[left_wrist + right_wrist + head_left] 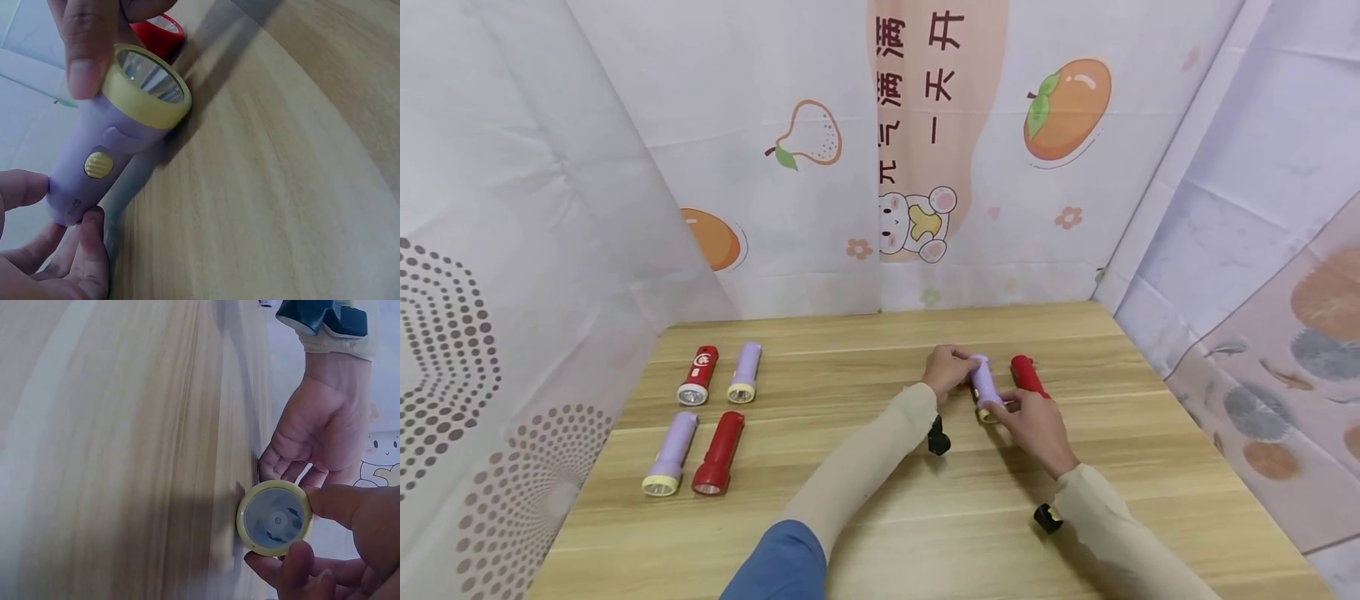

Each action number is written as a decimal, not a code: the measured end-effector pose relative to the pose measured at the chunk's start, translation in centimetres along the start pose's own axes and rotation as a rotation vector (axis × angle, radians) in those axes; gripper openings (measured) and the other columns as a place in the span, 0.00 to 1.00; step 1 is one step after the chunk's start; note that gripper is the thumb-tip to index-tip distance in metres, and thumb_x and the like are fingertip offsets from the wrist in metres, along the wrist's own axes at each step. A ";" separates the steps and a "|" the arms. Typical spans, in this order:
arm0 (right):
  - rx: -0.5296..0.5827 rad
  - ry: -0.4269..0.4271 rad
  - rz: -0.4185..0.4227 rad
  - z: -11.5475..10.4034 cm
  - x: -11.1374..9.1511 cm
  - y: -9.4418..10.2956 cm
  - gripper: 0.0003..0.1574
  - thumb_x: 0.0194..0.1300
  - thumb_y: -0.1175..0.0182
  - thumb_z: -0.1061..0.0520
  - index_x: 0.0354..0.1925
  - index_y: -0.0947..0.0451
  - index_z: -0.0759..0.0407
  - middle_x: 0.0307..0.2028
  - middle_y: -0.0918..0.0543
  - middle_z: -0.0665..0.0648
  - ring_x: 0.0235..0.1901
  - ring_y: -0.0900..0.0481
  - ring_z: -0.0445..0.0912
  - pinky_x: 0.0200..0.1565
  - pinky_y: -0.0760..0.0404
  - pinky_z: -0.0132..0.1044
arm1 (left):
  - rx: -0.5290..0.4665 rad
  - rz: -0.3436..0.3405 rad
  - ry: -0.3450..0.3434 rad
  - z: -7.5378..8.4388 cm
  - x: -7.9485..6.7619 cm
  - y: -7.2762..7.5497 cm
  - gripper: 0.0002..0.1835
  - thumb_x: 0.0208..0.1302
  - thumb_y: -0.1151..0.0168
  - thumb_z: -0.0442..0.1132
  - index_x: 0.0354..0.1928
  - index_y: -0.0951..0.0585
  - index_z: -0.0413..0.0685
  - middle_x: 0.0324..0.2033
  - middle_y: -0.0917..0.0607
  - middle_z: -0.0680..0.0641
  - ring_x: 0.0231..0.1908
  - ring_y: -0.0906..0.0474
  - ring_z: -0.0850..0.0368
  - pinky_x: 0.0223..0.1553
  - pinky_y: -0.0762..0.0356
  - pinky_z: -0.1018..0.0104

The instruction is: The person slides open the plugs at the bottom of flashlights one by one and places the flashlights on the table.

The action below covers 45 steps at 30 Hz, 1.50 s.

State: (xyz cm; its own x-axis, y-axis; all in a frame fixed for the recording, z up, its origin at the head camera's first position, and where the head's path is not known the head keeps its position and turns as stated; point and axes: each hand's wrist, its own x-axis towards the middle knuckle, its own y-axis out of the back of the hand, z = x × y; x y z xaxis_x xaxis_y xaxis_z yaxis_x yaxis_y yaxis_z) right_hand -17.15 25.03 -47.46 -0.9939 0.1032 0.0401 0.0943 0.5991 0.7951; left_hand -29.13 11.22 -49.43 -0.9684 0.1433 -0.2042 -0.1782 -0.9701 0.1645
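A lilac flashlight (983,385) with a pale yellow head lies between both hands at the right part of the table. My left hand (947,369) pinches its tail end between thumb and fingers. At the yellow head, my right hand (1037,427) grips the rim (243,520), thumb on one side and fingers on the other. The yellow switch (99,164) on the lilac body shows in the left wrist view. Just right of it lies a red flashlight (1027,375), its head hidden behind my right hand.
On the left side of the table (880,533) lie a red flashlight with a white head (697,376), a lilac one (746,372), another lilac one (671,454) and an all-red one (719,452). Printed cloth (820,275) hangs behind and at both sides.
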 end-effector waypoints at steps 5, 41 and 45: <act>-0.004 0.006 -0.006 -0.1 0.1 0.0 0.26 0.70 0.34 0.44 0.50 0.14 0.66 0.37 0.11 0.57 0.29 0.24 0.46 0.31 0.28 0.39 | 0.045 0.008 -0.014 0.0 -0.2 0.2 0.06 0.62 0.26 0.37 0.37 0.14 0.43 0.27 0.16 0.50 0.28 0.19 0.57 0.30 0.18 0.64; 0.070 0.016 -0.046 0.1 0.2 0.3 0.26 0.71 0.34 0.44 0.51 0.14 0.65 0.41 0.12 0.59 0.32 0.25 0.48 0.34 0.27 0.39 | 0.031 -0.130 0.014 -0.6 -0.9 1.7 0.10 0.63 0.29 0.31 0.44 0.19 0.39 0.31 0.13 0.43 0.29 0.15 0.50 0.35 0.13 0.59; 0.079 -0.006 -0.033 0.2 0.2 0.6 0.28 0.72 0.36 0.43 0.53 0.15 0.66 0.44 0.12 0.61 0.33 0.24 0.49 0.34 0.27 0.39 | 0.018 -0.139 0.021 -0.6 -1.0 2.0 0.10 0.65 0.30 0.32 0.44 0.21 0.40 0.33 0.12 0.41 0.28 0.15 0.52 0.33 0.14 0.61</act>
State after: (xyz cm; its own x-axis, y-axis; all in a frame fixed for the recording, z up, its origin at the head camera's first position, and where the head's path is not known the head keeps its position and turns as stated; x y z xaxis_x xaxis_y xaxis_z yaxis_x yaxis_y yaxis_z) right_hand -17.27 25.59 -47.14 -0.9962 0.0869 0.0110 0.0661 0.6628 0.7459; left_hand -28.41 9.06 -49.46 -0.9304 0.2715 -0.2461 -0.3134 -0.9377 0.1502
